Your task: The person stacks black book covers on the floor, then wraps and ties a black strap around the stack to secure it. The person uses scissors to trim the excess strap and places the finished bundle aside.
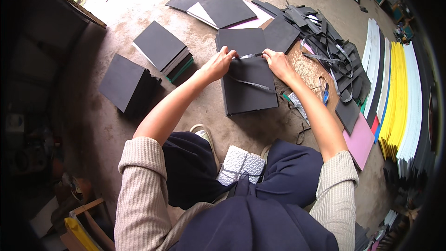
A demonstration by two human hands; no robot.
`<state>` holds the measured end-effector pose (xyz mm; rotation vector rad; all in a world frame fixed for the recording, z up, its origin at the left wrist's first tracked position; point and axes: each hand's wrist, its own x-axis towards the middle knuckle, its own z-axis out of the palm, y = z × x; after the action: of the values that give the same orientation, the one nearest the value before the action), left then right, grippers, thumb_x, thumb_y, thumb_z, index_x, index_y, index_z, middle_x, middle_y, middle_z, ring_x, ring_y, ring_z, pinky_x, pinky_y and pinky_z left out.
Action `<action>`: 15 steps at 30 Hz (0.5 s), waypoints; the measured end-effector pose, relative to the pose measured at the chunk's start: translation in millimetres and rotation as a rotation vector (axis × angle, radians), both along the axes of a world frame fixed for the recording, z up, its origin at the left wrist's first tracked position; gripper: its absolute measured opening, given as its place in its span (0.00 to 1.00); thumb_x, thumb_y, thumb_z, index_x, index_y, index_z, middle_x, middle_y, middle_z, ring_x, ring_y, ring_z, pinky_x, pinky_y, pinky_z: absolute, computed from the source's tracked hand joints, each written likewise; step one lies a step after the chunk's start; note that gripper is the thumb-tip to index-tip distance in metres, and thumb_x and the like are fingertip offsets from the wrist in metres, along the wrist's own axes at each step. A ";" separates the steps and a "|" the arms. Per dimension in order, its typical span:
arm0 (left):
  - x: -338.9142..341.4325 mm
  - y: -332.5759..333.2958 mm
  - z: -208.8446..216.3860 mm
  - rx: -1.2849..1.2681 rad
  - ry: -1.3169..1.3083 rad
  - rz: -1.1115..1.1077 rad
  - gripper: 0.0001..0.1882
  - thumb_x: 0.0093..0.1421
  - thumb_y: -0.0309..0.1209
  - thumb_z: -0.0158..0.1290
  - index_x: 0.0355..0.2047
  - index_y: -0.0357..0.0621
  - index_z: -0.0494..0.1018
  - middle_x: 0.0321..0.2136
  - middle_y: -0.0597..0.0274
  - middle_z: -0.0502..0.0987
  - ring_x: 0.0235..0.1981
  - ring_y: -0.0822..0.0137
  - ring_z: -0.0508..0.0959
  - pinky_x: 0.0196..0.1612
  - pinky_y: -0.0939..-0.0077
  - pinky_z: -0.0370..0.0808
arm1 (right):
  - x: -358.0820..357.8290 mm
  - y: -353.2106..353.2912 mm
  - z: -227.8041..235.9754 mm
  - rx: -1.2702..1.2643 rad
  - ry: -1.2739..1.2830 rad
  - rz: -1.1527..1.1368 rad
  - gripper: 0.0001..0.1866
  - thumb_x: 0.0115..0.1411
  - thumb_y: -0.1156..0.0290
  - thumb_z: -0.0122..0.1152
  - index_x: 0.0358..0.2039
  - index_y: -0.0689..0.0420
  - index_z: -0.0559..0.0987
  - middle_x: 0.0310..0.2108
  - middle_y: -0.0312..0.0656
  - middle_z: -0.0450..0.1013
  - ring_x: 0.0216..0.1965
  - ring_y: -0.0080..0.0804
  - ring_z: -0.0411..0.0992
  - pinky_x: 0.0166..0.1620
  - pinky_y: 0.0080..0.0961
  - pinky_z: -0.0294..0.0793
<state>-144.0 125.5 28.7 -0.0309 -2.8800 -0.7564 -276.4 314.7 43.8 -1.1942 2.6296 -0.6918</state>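
left hand (220,65) + right hand (278,65): fingers pinched grey strap (251,56) | strap ran left–right between both, equally near | black foam-sheet stack (251,96) lay beneath on floor (200,105), long axis near–far

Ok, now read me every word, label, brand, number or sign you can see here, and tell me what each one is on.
None: no text can be read in this view.
Black stack under the hands: plain top, no print seen.
Grey strap in the hands: no readable marks.
White bundle near the feet: textured surface, no lettering seen.
Clutter at far left: too dark to tell.
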 end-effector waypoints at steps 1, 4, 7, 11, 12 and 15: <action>0.1 -0.5 1.4 -0.006 -0.005 0.014 0.16 0.52 0.17 0.38 0.40 0.40 0.67 0.33 0.44 0.64 0.35 0.47 0.71 0.41 0.63 0.69 | 1.2 1.8 1.2 0.010 -0.034 -0.001 0.10 0.60 0.65 0.43 0.36 0.53 0.73 0.30 0.53 0.73 0.36 0.54 0.70 0.38 0.44 0.70; 2.1 -10.3 -3.3 -0.050 -0.005 0.063 0.15 0.52 0.17 0.39 0.39 0.41 0.68 0.31 0.45 0.64 0.35 0.49 0.70 0.41 0.63 0.69 | 9.8 -1.5 10.4 0.059 -0.079 0.026 0.11 0.60 0.64 0.43 0.38 0.50 0.73 0.31 0.52 0.73 0.37 0.53 0.71 0.38 0.43 0.70; -1.9 -4.7 6.0 -0.105 -0.086 -0.001 0.14 0.51 0.17 0.39 0.38 0.40 0.68 0.31 0.44 0.64 0.34 0.48 0.70 0.40 0.64 0.69 | 11.0 1.7 11.8 0.119 -0.020 0.066 0.12 0.60 0.66 0.42 0.40 0.46 0.74 0.31 0.51 0.74 0.36 0.50 0.72 0.39 0.42 0.71; -3.1 3.6 4.5 -0.081 -0.088 0.003 0.11 0.52 0.20 0.40 0.35 0.40 0.68 0.30 0.43 0.64 0.33 0.48 0.70 0.37 0.63 0.71 | 9.3 2.7 6.4 0.102 0.031 0.137 0.15 0.58 0.69 0.41 0.42 0.44 0.74 0.32 0.50 0.74 0.36 0.48 0.72 0.39 0.40 0.72; -1.2 4.1 0.0 -0.061 -0.086 0.030 0.10 0.52 0.20 0.40 0.35 0.40 0.68 0.30 0.43 0.64 0.33 0.48 0.70 0.37 0.62 0.71 | 11.1 0.3 6.9 0.106 0.040 0.152 0.15 0.57 0.70 0.41 0.42 0.43 0.74 0.32 0.49 0.74 0.36 0.48 0.72 0.39 0.40 0.72; 5.8 13.8 -5.5 -0.071 -0.001 0.094 0.06 0.56 0.27 0.44 0.33 0.41 0.67 0.28 0.43 0.65 0.29 0.46 0.72 0.32 0.58 0.72 | 13.5 -3.6 5.8 0.145 0.056 0.121 0.15 0.56 0.72 0.41 0.42 0.46 0.74 0.32 0.50 0.74 0.37 0.48 0.72 0.39 0.39 0.71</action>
<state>-138.1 139.3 23.2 0.0951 -2.8851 -0.6377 -262.8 311.1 49.5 -1.3345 2.5742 -0.4453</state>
